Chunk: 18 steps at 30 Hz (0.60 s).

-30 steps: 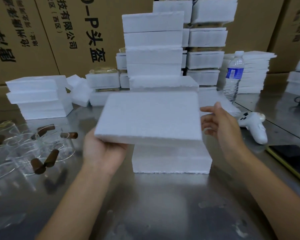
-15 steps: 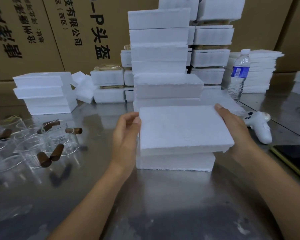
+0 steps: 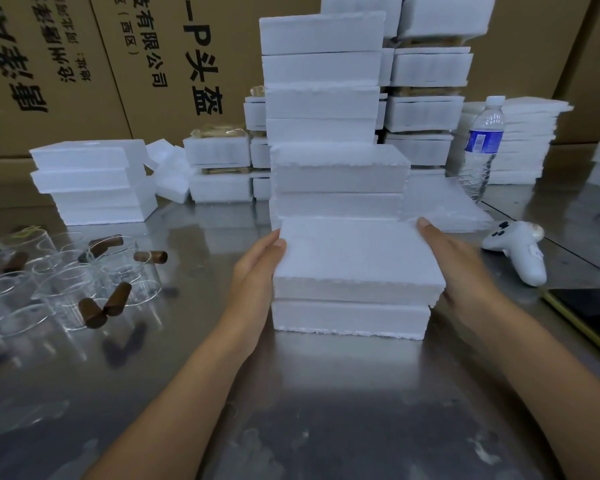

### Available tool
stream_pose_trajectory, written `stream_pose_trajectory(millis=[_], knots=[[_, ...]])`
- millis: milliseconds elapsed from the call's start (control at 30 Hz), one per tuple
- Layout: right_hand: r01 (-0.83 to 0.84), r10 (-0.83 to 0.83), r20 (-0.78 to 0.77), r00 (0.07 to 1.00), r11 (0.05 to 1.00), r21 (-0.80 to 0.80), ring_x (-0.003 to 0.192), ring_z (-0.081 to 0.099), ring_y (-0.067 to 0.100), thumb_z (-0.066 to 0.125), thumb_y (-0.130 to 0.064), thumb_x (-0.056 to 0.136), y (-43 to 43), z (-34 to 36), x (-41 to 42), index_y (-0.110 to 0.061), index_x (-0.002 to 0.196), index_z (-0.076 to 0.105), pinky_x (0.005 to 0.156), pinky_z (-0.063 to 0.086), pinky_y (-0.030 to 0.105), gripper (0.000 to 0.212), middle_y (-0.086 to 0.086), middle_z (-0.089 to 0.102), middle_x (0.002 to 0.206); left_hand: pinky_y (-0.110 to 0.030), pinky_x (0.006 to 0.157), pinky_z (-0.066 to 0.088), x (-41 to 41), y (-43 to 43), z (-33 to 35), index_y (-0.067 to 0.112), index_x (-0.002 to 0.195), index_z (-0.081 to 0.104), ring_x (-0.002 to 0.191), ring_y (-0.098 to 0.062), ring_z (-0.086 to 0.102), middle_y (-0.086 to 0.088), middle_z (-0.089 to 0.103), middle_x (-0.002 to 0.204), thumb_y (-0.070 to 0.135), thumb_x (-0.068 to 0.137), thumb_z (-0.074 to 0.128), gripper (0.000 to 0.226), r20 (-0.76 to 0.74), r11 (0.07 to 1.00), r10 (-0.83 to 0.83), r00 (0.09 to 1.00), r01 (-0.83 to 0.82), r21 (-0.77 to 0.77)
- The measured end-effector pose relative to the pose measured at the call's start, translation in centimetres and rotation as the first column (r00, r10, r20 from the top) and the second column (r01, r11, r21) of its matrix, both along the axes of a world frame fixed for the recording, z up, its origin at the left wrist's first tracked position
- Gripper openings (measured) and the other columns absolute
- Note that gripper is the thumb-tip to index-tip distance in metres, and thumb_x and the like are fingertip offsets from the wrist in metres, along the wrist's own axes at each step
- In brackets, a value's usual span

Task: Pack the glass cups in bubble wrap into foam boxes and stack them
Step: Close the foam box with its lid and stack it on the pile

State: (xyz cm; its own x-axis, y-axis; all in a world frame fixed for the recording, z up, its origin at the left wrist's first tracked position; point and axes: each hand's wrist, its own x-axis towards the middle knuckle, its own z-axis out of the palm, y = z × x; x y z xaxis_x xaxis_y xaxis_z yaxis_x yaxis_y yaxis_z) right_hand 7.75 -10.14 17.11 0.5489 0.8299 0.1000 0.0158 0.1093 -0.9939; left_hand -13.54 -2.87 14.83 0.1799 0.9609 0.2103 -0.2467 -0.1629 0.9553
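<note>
A white foam lid [image 3: 354, 254] lies on a foam box base [image 3: 350, 318] at the middle of the steel table, overhanging slightly to the right. My left hand [image 3: 257, 268] presses flat against the lid's left side, thumb at its top edge. My right hand [image 3: 458, 265] presses against its right side with straight fingers. Several clear glass cups [image 3: 66, 282] with brown handles lie loose at the left. Right behind the box rises a tall stack of foam boxes [image 3: 323, 109].
More foam stacks stand at the back left [image 3: 90, 181], back middle [image 3: 219, 168] and back right [image 3: 426, 98]. A water bottle [image 3: 482, 147], a white controller [image 3: 520, 254] and a dark tablet [image 3: 596, 317] sit to the right. Cardboard cartons [image 3: 118, 64] wall off the back.
The lid, first held up in my left hand, came down onto the box base. Both hands now sit against its sides, squaring it over the base.
</note>
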Motion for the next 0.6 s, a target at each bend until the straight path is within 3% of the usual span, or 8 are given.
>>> stream_pose_trajectory(millis=[100, 367, 600], knots=[[0.011, -0.011, -0.005, 1.0, 0.999, -0.036, 0.104, 0.064, 0.026, 0.056, -0.049, 0.088, 0.08, -0.07, 0.11, -0.014, 0.097, 0.068, 0.103, 0.042, 0.046, 0.038, 0.005, 0.071, 0.105, -0.046, 0.11, 0.036, -0.09, 0.05, -0.21, 0.018, 0.121, 0.064, 0.118, -0.022, 0.058, -0.001, 0.067, 0.12, 0.03, 0.094, 0.053, 0.032, 0.007, 0.995, -0.025, 1.0, 0.025, -0.093], [-0.048, 0.043, -0.08, 0.996, 0.997, -0.058, 0.095, 0.068, 0.025, 0.059, -0.051, 0.086, -0.05, -0.11, 0.08, -0.019, 0.095, 0.07, 0.096, 0.048, 0.046, 0.035, 0.001, 0.074, 0.095, -0.034, 0.095, 0.048, -0.02, -0.05, 0.09, 0.016, 0.115, 0.065, 0.104, -0.021, 0.066, -0.002, 0.072, 0.108, 0.029, 0.095, 0.049, 0.028, 0.055, 0.974, -0.062, 0.997, 0.072, -0.214], [-0.077, 0.068, -0.075, 0.995, 0.988, -0.132, 0.091, 0.069, 0.022, 0.061, -0.046, 0.085, 0.05, -0.51, 0.38, -0.018, 0.089, 0.072, 0.084, 0.052, 0.034, 0.03, -0.002, 0.075, 0.088, -0.039, 0.107, 0.04, -0.26, 0.03, 0.37, 0.016, 0.132, 0.055, 0.119, -0.025, 0.058, -0.005, 0.063, 0.126, 0.024, 0.097, 0.045, 0.037, 0.03, 0.964, -0.106, 0.994, 0.11, -0.24]])
